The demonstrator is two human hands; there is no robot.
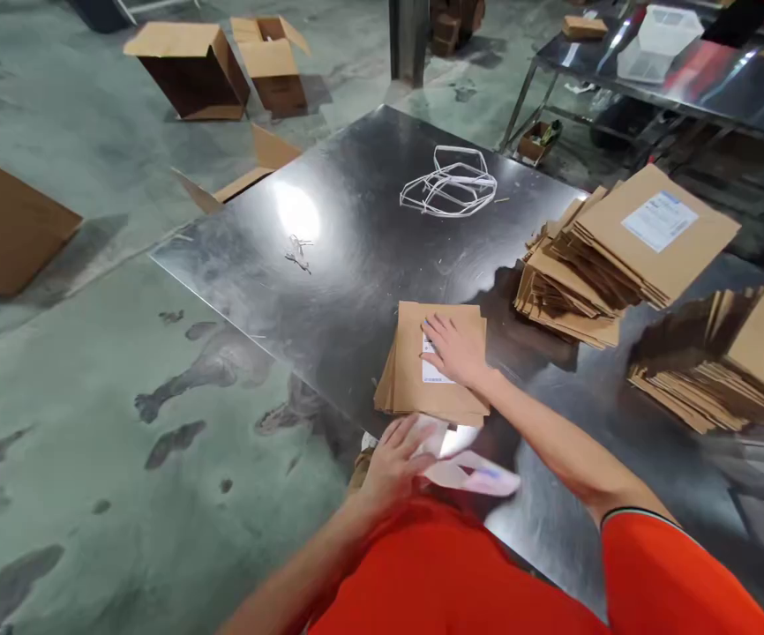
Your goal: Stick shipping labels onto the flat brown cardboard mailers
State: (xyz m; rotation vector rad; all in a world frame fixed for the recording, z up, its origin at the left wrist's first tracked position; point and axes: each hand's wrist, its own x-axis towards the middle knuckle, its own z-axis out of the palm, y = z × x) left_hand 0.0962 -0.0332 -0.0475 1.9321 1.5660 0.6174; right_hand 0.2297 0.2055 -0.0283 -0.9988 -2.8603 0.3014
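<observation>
Near the table's front edge lies a small stack of brown cardboard mailers (408,370). My right hand (452,350) rests flat with fingers spread on the top mailer, over its white label (433,375). Just in front of the stack, my left hand (396,459) is wrapped round some white label paper (471,474), which is blurred and curls out to the right. To the right of my right hand stands a taller, uneven pile of mailers (650,234), with a label on top.
On the metal table (355,291) sit a coil of white straps (452,185) and thin scraps (298,253). Another mailer pile (719,370) is at the right. Open boxes (190,70) stand on the floor, and a second table (719,97) is at the back right.
</observation>
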